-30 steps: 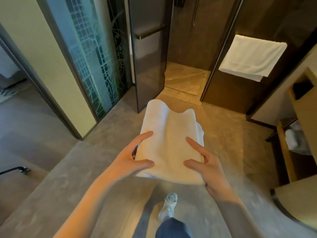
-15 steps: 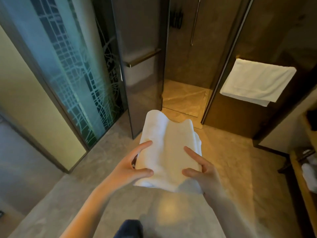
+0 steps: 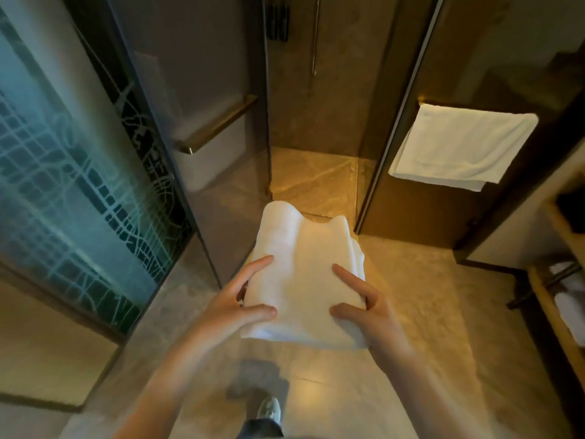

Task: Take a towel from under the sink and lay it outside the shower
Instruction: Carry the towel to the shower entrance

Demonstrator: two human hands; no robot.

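Both bare forearms reach forward and converge. The left hand (image 3: 234,307) grips the left edge of the folded towel (image 3: 300,274), thumb and forefinger on top and the other fingers tucked beneath. The right hand (image 3: 367,310) mirrors this on the right edge.

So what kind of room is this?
A bathroom, probably a hotel's: a shower with a glass door ahead, a hung towel beside it, and the folded towel you carry.

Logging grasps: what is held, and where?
A folded white cloth towel, gripped at its near end: left hand at the left edge, right hand at the right edge.
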